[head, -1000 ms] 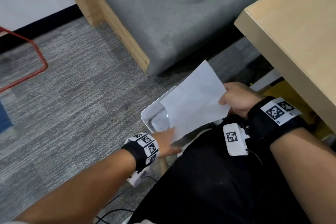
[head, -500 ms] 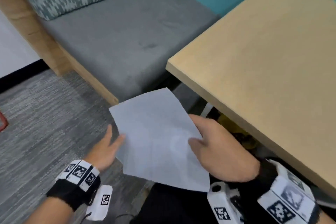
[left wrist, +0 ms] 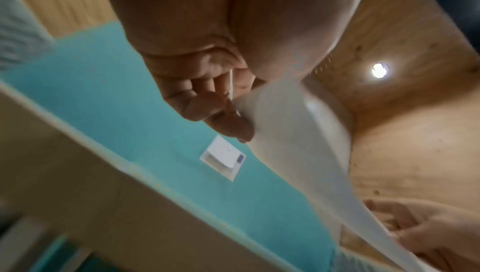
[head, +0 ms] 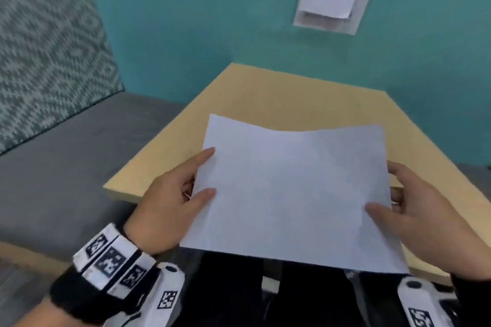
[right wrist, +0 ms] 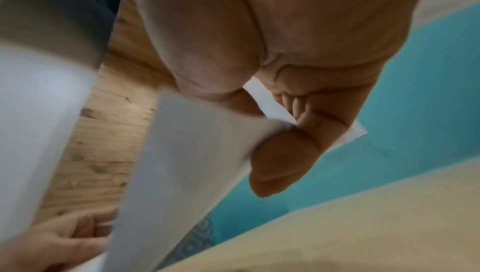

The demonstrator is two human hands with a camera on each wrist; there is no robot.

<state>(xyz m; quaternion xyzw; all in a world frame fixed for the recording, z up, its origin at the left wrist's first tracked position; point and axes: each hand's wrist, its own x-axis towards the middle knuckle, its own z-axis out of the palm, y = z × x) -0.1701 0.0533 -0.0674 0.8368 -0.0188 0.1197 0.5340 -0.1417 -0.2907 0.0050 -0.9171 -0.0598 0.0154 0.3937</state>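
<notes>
Fingers [head: 205, 156]: clamped on the sheet of paper [head: 292, 194], thumbs on top, the rest beneath.
Left hand [head: 170, 204]: pinches the left edge.
Right hand [head: 427, 223]: pinches the right edge.
Sheet of paper: in the air, sagging slightly, over the table [head: 265, 93] at its near edge (not resting on it).
Next move: lower it level, far edge first; release both pinches together so it lies flat.

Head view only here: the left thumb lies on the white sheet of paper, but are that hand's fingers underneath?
Observer: Yes; the left wrist view shows the left hand, fingers curled under the white sheet of paper.
Operator: And the right?
Observer: Same: the right hand has fingers beneath it.
Operator: Touching the table?
Observer: Seemingly not; from below, teal wall shows between sheet and light wooden table.
</notes>
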